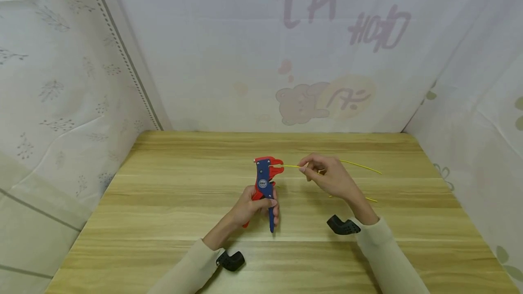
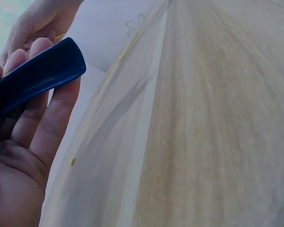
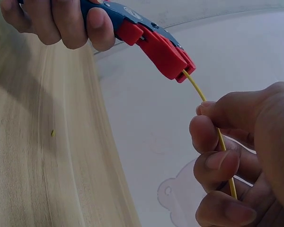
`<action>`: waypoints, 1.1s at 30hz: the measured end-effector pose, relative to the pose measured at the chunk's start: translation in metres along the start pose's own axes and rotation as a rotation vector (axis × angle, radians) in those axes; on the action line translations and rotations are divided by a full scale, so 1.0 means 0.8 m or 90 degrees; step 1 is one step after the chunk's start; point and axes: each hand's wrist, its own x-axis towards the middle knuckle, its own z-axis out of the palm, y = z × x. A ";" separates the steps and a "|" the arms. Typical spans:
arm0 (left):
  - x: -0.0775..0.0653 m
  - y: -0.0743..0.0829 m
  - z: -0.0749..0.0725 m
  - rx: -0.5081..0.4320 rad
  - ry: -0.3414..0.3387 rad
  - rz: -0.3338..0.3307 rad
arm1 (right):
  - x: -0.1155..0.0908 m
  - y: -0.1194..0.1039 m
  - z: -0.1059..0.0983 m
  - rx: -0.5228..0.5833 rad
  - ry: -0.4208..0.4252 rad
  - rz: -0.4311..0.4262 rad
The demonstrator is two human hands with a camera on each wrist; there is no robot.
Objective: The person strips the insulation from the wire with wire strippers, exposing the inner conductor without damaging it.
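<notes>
My left hand (image 1: 250, 207) grips a red and blue wire stripper (image 1: 263, 180) by its handles, its red jaws pointing right. In the left wrist view the blue handle (image 2: 42, 71) lies across the curled fingers. My right hand (image 1: 328, 177) pinches a yellow wire (image 1: 291, 165) between thumb and forefinger. The wire's end sits in the mouth of the stripper, as the right wrist view shows, where the wire (image 3: 195, 86) runs from the red jaws (image 3: 168, 56) back through the loosely curled fingers.
Another yellow wire (image 1: 371, 199) lies on the wooden table (image 1: 171, 185), partly behind the right forearm. A tiny yellow scrap (image 3: 52, 133) lies on the tabletop. Black devices sit at the left wrist (image 1: 232, 261) and right wrist (image 1: 342, 226). Printed cloth (image 1: 220, 67) hangs behind the table.
</notes>
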 end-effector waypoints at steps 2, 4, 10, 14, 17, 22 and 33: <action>0.000 -0.001 0.000 0.002 0.000 -0.001 | 0.000 -0.001 0.001 0.003 -0.002 -0.001; 0.000 -0.002 0.000 0.001 0.000 -0.002 | 0.000 -0.002 0.002 0.004 -0.004 -0.001; 0.000 -0.004 0.000 0.008 0.001 0.001 | 0.000 -0.004 0.002 0.007 -0.013 0.001; 0.000 -0.003 0.001 0.020 -0.003 0.001 | 0.000 -0.003 0.004 0.004 -0.013 0.002; 0.000 -0.002 0.002 0.020 -0.007 0.004 | 0.000 -0.001 0.006 -0.001 -0.010 -0.003; -0.001 -0.001 0.004 0.015 0.000 0.003 | 0.000 -0.002 0.006 -0.007 -0.008 -0.007; 0.000 -0.003 0.004 0.019 0.014 -0.004 | 0.000 -0.007 0.005 -0.010 -0.009 -0.013</action>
